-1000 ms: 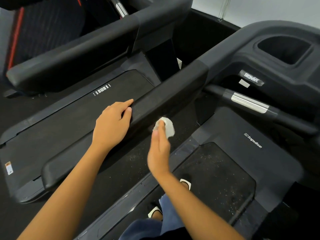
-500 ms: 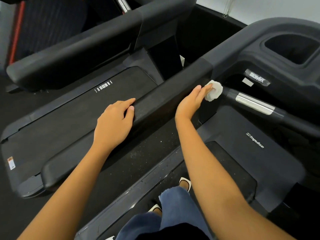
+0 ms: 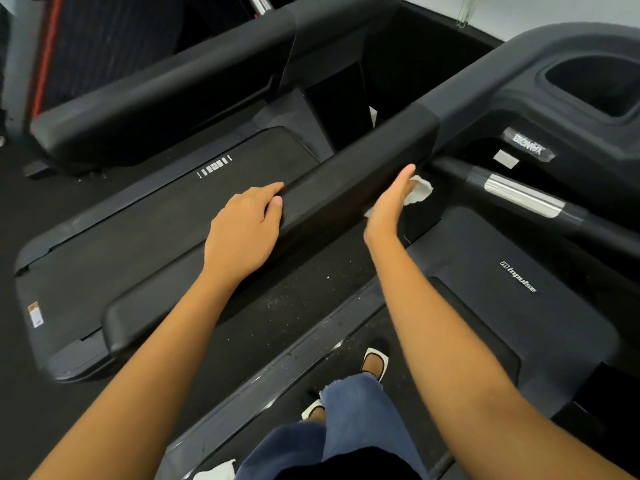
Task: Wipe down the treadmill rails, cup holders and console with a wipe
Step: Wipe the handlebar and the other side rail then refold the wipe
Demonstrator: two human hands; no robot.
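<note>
The black left rail (image 3: 346, 174) of the treadmill runs diagonally from lower left up to the console. My left hand (image 3: 242, 233) rests on its top edge, fingers curled over it, holding nothing. My right hand (image 3: 389, 202) presses a crumpled white wipe (image 3: 419, 190) flat against the rail's inner side, near where the rail meets the console. The console's cup holder (image 3: 599, 84) is a dark recess at the upper right. A chrome-banded grip bar (image 3: 519, 195) juts out below it.
A second treadmill (image 3: 166, 188) stands close on the left, with its own rail (image 3: 166, 88) above. Below me lies the belt (image 3: 433, 358), with my feet and jeans on it. Another white wipe (image 3: 214, 471) lies at the bottom edge.
My right hand slid the wipe up the inner side of the rail from its middle to the console end, then drew back slightly. The left hand has stayed on the rail.
</note>
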